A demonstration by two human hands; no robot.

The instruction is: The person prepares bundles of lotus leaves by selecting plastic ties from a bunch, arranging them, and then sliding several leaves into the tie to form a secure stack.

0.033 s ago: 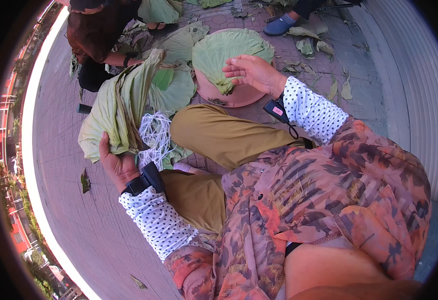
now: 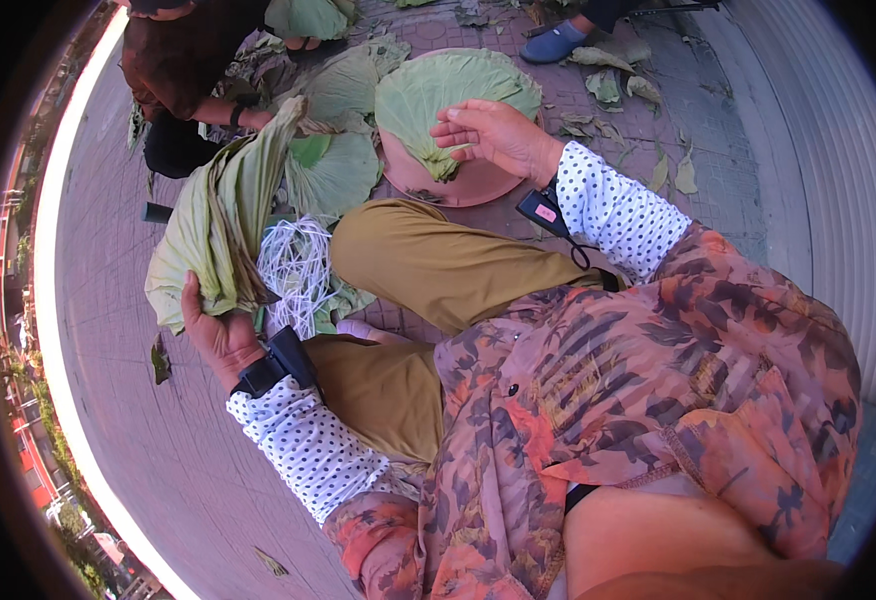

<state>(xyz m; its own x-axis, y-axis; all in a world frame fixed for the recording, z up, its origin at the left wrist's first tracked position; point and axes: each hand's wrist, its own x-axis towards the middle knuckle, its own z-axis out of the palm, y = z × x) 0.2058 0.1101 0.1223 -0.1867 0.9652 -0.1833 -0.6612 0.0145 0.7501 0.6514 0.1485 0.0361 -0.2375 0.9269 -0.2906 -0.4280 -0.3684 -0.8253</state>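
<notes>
My left hand (image 2: 221, 330) grips a folded bundle of large pale-green lotus leaves (image 2: 213, 220) by its lower end. The thumb lies on the outer leaf, and the other fingers are partly hidden beneath. The bundle tilts up and away, its narrow end pointing far right. Over the near right part of a broad flat lotus leaf (image 2: 463, 95) hovers my right hand (image 2: 498, 138), fingers loosely spread and nothing in them. That leaf lies on a round pink basin (image 2: 488, 190). Beside the bundle sits a tangle of white strings (image 2: 296, 270).
More lotus leaves (image 2: 333, 180) lie between the bundle and the basin. A crouching person (image 2: 173, 70) works at the far left, hand near the bundle's tip. Another person's blue shoe (image 2: 555, 43) rests at the back. Dry leaf scraps (image 2: 603, 85) litter the paving; a ribbed shutter (image 2: 838, 180) stands right.
The whole view has shifted slightly, so everything sits a little further left and up. Both hands keep nearly the same pose.
</notes>
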